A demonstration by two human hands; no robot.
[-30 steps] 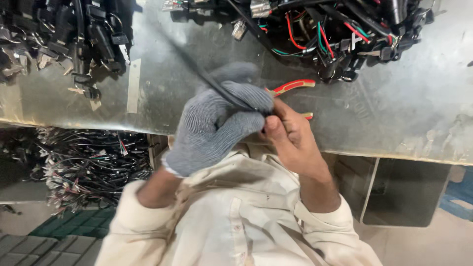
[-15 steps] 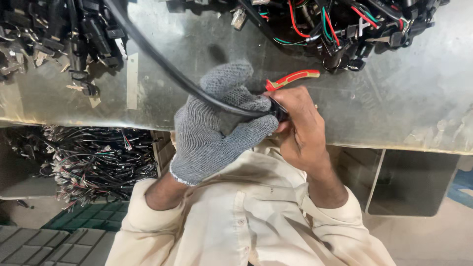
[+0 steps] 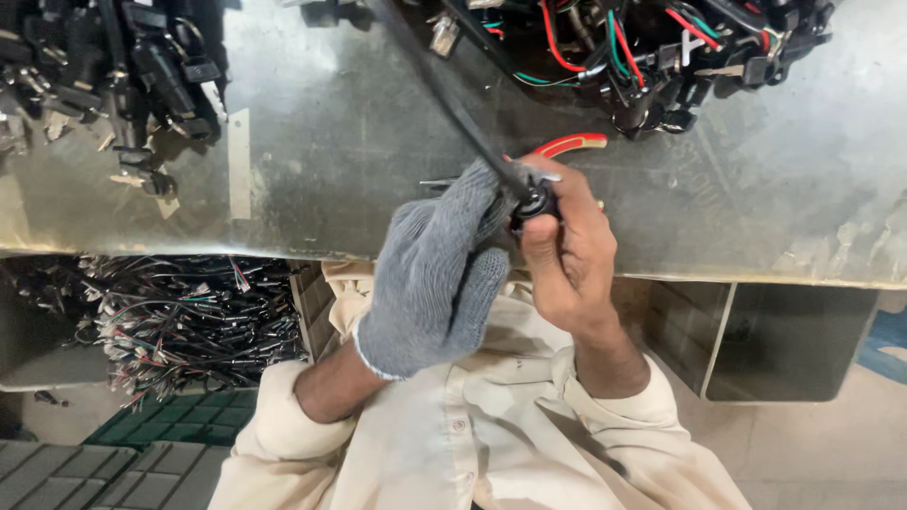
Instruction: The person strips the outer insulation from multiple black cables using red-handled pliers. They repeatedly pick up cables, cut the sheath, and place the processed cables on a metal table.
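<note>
My left hand (image 3: 435, 274), in a grey knit glove, is closed around a thick black cable (image 3: 444, 90) that runs up and left across the metal table (image 3: 321, 170). My bare right hand (image 3: 567, 255) pinches the cable's black round end piece (image 3: 534, 201) between thumb and fingers, right beside the gloved fingertips. Red-handled pliers (image 3: 572, 144) lie on the table just beyond my right hand, partly hidden by it.
A tangle of black, red and green wire harnesses (image 3: 652, 57) fills the table's far right. Black connectors and cables (image 3: 113, 66) are heaped at the far left. Below the table edge, a bin of wire bundles (image 3: 179, 321) sits at left and green crates (image 3: 170, 439) on the floor.
Both hands have shifted toward the table edge and turned; the gloved left hand slid along the cable, and the right hand now grips the black end piece, covering more of the pliers.
</note>
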